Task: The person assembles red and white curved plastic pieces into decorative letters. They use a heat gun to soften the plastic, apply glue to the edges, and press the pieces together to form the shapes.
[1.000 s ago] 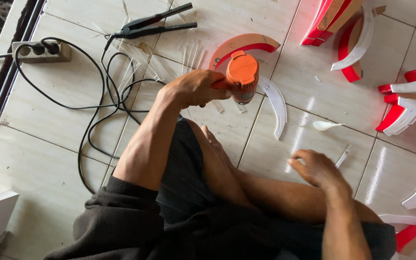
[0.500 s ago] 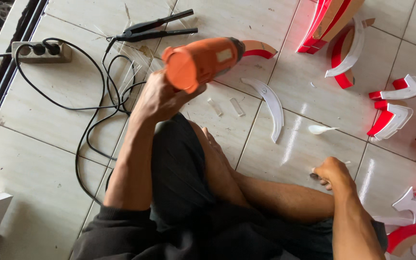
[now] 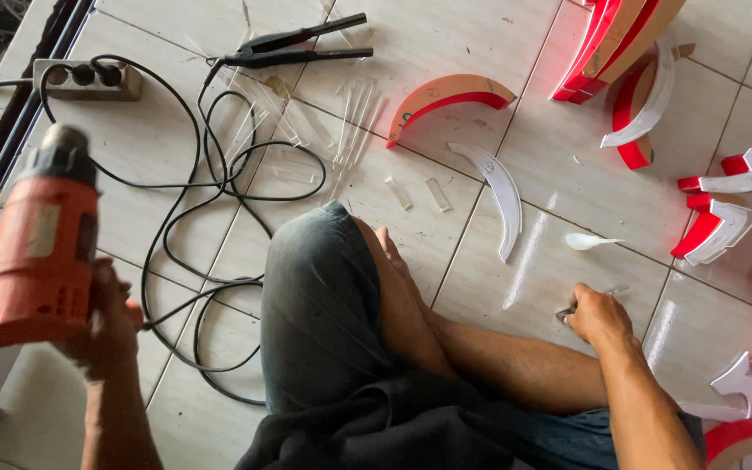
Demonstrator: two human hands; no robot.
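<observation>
Orange heat gun (image 3: 38, 239) stands nozzle-up in my gripping left hand (image 3: 108, 324), far left of the white curved strip (image 3: 498, 193), while my right hand (image 3: 598, 315), nearer it, pinches a small tool.

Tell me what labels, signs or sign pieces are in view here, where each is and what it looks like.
Label: pale rectangle on the orange heat gun's side, in the left hand.
Curved piece: red-edged tan arc, upper middle floor.
White strip: curved, beside the knee.
Red-and-white pieces: along the right edge.
</observation>
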